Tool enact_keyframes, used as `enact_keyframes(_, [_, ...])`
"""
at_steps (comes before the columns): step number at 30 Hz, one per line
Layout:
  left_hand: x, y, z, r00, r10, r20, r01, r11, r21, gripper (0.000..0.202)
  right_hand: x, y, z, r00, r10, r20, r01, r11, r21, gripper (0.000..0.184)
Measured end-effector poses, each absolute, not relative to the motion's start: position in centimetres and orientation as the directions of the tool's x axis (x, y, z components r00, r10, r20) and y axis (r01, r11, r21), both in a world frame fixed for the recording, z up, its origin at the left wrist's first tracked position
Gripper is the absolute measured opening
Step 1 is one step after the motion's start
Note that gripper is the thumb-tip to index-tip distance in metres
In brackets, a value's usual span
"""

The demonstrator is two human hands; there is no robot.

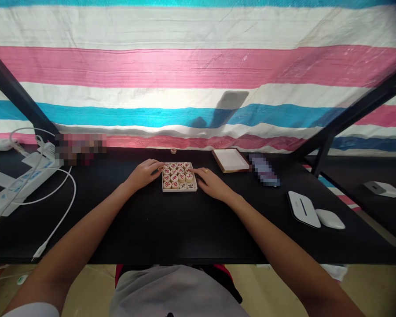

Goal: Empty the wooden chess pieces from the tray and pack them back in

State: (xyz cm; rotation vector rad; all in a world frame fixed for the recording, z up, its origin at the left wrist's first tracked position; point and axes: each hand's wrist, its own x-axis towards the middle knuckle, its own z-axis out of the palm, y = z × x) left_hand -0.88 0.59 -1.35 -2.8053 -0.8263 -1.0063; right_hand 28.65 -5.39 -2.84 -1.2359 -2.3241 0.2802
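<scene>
1. Black desk: the shallow white box lies flat on it, directly between the person's two hands, with its lidless top facing up.
2. Box: squarish, thin-walled, filled with round cream pieces in four rows of four. Most bear red characters; the two at the near right corner show dark ones and seem to sit lower.
3. Right hand: palm down, fingers stretched to the box's right edge, thumb set apart and nearer the body. Whether it grips the box cannot be told.
4. Left hand: palm down, fingers together, slightly bent, tips at the box's far left corner. Whether they pinch anything is too small to tell.
5. Lone piece: beyond the box, near the desk's far edge.
</scene>
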Motion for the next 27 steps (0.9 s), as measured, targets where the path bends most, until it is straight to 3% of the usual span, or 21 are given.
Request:
enact_keyframes(3, [-0.9, 0.5, -1.1, 0.661, 0.45, 0.601, 0.531, -0.846, 0.051, 0.026, 28.7, -5.4, -2.9, -0.477, 0.817, 0.325, 0.718, 0.575, -0.393, 0.054])
enact_keyframes(6, [-0.8, 0.4, -0.9, 0.643, 0.483, 0.594, 0.551, -0.831, 0.08, 0.028, 28.7, -5.3, -2.9, -0.474, 0.82, 0.322, 0.722, 0.571, -0.39, 0.053])
enact_keyframes(11, [1.4, -2.0, 0.1, 0.45, 0.622, 0.64, 0.498, -0.77, 0.398, 0.028, 28.7, -5.4, -2.9, -0.467, 0.826, 0.315, 0.73, 0.561, -0.39, 0.052])
enact_keyframes(13, [3.0, -3.7, 0.5, 0.462, 0.607, 0.647, 0.435, -0.79, 0.432, 0.028, 28.7, -5.3, -2.9, -0.472, 0.82, 0.324, 0.725, 0.57, -0.387, 0.053])
enact_keyframes(18, [5.6, -6.5, 0.1, 0.707, 0.461, 0.537, 0.376, -0.888, 0.267, 0.024, 28.7, -5.3, -2.9, -0.48, 0.81, 0.338, 0.715, 0.584, -0.385, 0.054])
enact_keyframes(27, [5.9, -5.7, -1.5, 0.706, 0.476, 0.524, 0.468, -0.869, 0.16, 0.02, 28.6, -5.4, -2.7, -0.475, 0.812, 0.34, 0.718, 0.581, -0.384, 0.054])
